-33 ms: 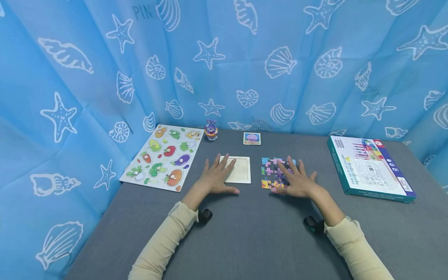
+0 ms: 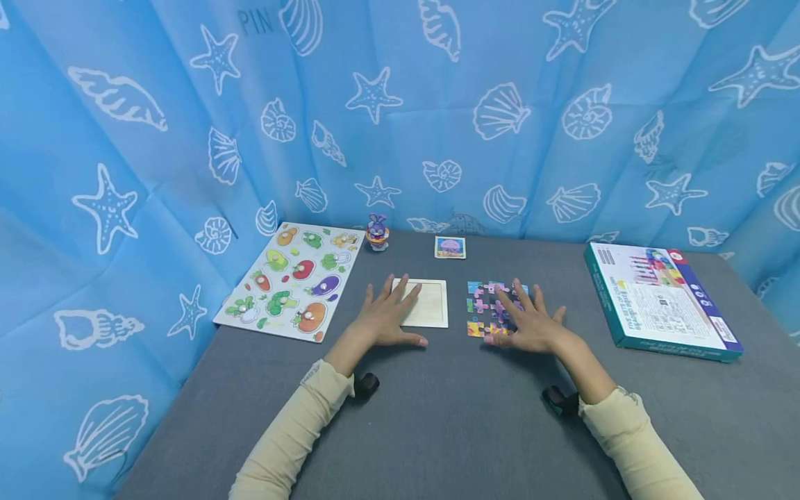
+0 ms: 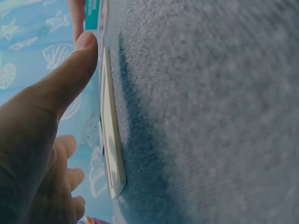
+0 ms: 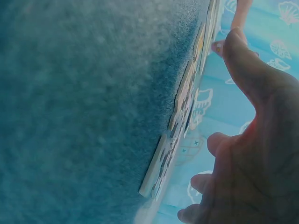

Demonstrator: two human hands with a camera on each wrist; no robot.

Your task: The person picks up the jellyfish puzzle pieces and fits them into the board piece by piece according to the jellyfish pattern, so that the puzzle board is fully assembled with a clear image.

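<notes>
With fingers spread, my left hand (image 2: pixel 385 321) hovers over the left side of a pale wooden puzzle frame (image 2: pixel 431 305). In the left wrist view the frame (image 3: pixel 112 135) lies flat on the cloth, and the thumb (image 3: pixel 77 70) stays above it. My right hand (image 2: pixel 531 325), fingers also spread, is over several colourful jigsaw pieces (image 2: pixel 478 305) set in loose rows, hiding those on the right. Seen from the right wrist, the pieces (image 4: pixel 180 109) lie on the table below the fingers. Neither hand holds anything.
A vegetable peg board (image 2: pixel 294 278) lies at the left. Behind the frame are a purple rabbit figurine (image 2: pixel 377 232) and a small jellyfish picture card (image 2: pixel 450 248). A flat printed box (image 2: pixel 662 302) is at the right. A blue shell-patterned curtain (image 2: pixel 400 139) borders the grey table (image 2: pixel 450 417).
</notes>
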